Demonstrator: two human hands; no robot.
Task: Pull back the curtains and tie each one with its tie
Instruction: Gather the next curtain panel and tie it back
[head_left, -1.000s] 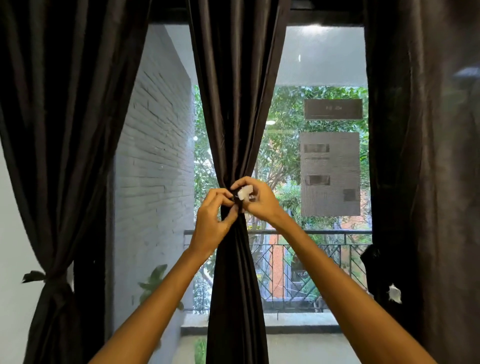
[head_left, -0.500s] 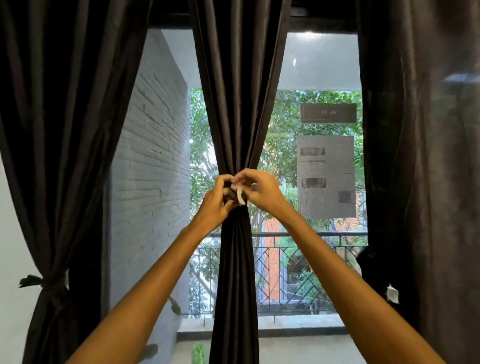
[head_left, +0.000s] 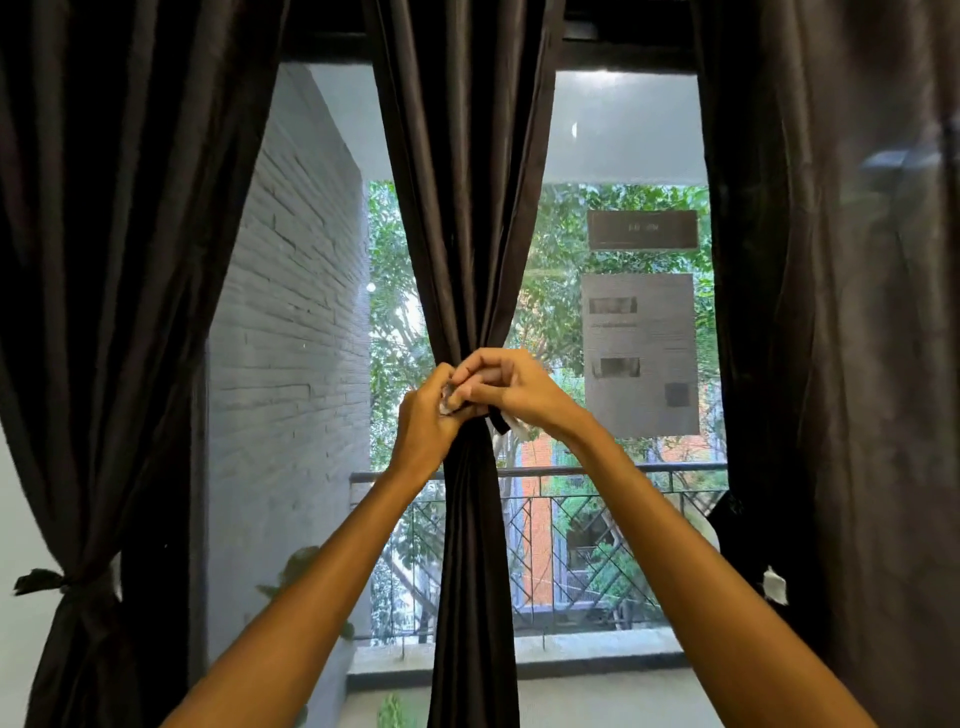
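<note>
Centre curtain (head_left: 470, 218) hangs mid-window, gathered to a narrow waist where both hands meet: left hand (head_left: 427, 422) and right hand (head_left: 511, 387) are curled tight on the tie (head_left: 500, 420), fingers overlapping so the knot itself is hidden; only a dark end w/ a pale scrap shows below the right hand. Left of it, another curtain (head_left: 119, 312) is already bound low by its tie (head_left: 41, 581). Right of it, a third curtain (head_left: 841, 312) hangs loose, cut off by the frame edge, w/ a white tag (head_left: 774, 584) low on it; its tie is hard to make out.
</note>
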